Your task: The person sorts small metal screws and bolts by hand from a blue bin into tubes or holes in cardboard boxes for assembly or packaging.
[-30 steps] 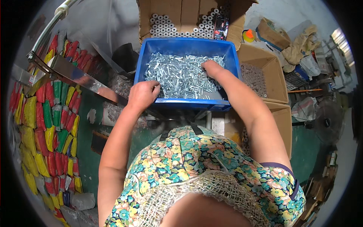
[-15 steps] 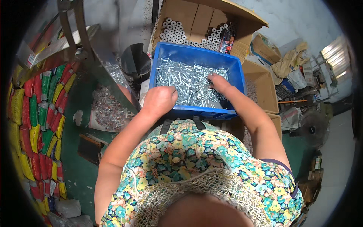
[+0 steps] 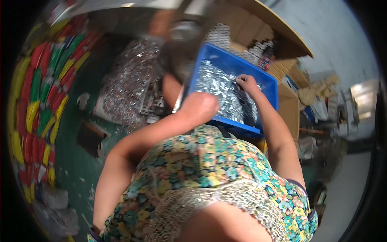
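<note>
Hands: your right hand [image 3: 246, 83] pinches metal parts [image 3: 225, 94] in one blue bin [image 3: 269, 86]; left hand [image 3: 200, 107] clenched at its edge; two cardboard boxes [image 3: 246, 32] behind.

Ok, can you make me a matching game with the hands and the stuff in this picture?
Things:
1. blue bin
2. left hand
3. right hand
4. cardboard box

Places or states:
A. fingers down in the metal pieces
B. behind the bin, holding silver tubes
C. filled with small shiny metal pieces
D. closed at the bin's near left edge

Pairs: 1-C, 2-D, 3-A, 4-B
</note>
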The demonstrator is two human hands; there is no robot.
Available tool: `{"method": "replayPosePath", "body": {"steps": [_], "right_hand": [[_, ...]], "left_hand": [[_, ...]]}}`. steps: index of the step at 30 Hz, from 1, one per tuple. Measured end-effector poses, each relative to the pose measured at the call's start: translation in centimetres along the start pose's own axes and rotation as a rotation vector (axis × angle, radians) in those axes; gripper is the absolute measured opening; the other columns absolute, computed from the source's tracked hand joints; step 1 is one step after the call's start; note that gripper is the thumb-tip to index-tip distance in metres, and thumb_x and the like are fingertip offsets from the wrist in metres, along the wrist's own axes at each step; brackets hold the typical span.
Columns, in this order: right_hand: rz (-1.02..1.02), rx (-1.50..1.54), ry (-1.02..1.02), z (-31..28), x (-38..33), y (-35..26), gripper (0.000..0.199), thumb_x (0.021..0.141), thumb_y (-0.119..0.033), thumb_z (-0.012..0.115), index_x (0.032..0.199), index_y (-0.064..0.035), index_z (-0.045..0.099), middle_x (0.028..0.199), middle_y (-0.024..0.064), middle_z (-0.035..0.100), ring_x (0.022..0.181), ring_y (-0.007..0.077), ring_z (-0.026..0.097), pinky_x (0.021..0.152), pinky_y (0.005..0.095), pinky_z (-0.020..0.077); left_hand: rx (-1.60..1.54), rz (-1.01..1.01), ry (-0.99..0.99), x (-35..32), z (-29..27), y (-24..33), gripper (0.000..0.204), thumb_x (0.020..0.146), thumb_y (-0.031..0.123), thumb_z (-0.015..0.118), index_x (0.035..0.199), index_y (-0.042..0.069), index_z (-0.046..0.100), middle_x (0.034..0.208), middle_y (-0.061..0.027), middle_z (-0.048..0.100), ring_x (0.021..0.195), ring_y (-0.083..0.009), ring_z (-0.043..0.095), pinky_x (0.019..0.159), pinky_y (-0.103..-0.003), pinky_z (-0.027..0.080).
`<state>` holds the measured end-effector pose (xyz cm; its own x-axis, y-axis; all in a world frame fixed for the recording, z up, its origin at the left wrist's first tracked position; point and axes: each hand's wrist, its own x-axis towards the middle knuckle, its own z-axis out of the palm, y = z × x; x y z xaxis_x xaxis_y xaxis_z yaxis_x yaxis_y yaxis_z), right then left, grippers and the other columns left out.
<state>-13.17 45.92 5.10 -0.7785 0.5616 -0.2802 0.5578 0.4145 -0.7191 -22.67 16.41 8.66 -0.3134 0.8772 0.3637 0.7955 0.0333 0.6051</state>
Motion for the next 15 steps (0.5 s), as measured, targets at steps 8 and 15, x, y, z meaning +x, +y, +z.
{"method": "replayPosePath", "body": {"steps": [8, 15], "right_hand": [[-0.379, -0.781, 0.003, -2.1, 4.6, 10.4, 0.031, 0.094, -0.021, 0.05, 0.117, -0.0023, 0.061, 0.11, 0.0251, 0.064, 0.108, 0.042, 0.057, 0.093, 0.0451, 0.0447], [-0.82, -0.884, 0.201, -0.3, 2.7, 1.5, 0.041, 0.08, -0.014, 0.072, 0.119, -0.0038, 0.062, 0.114, 0.0139, 0.065, 0.105, 0.0293, 0.06, 0.095, 0.0387, 0.0449]], "left_hand": [[-0.291, 0.389, 0.054, 1.4, 2.9, 0.0, 0.02, 0.076, 0.014, 0.053, 0.062, 0.002, 0.061, 0.061, -0.0203, 0.059, 0.057, -0.0378, 0.06, 0.055, -0.05, 0.046], [-0.575, 0.021, -0.077, -0.9, 1.7, -0.1, 0.02, 0.074, 0.007, 0.052, 0.072, -0.007, 0.066, 0.073, -0.023, 0.066, 0.069, -0.0326, 0.067, 0.063, -0.045, 0.052]]}}
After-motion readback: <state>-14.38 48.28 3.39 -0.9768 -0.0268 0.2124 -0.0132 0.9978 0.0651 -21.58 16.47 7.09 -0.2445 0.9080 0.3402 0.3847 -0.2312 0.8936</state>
